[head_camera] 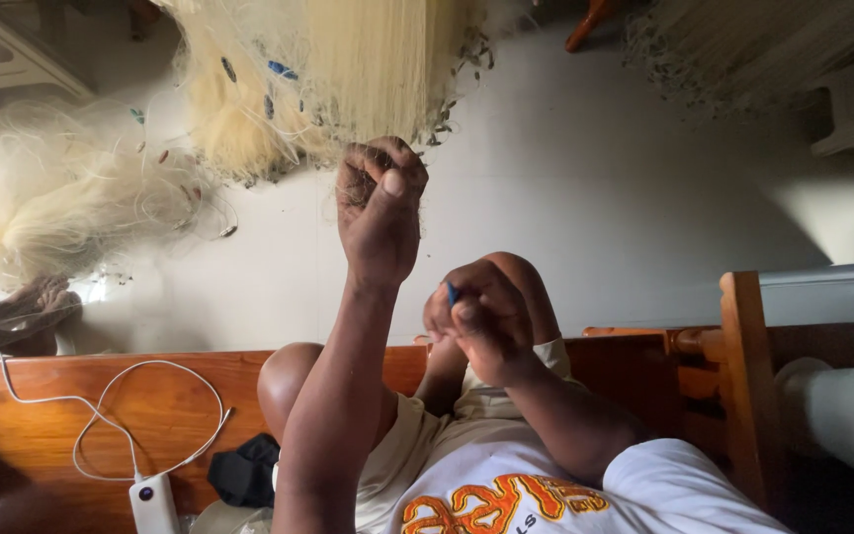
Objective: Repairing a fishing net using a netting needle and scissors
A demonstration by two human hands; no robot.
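Pinching a fold of the pale fishing net (348,79), the left hand (380,213) is closed tight, raised higher and farther out than the right hand (476,321). The net hangs just beyond its fingertips, strands running lengthwise away. The right hand, curled shut on a small blue tool (452,293), sits nearer the knee (521,282).

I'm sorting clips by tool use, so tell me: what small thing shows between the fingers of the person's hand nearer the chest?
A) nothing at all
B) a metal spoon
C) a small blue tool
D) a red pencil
C: a small blue tool pokes out between the fingers of the right hand, while the left hand is raised, pinching the pale fishing net.
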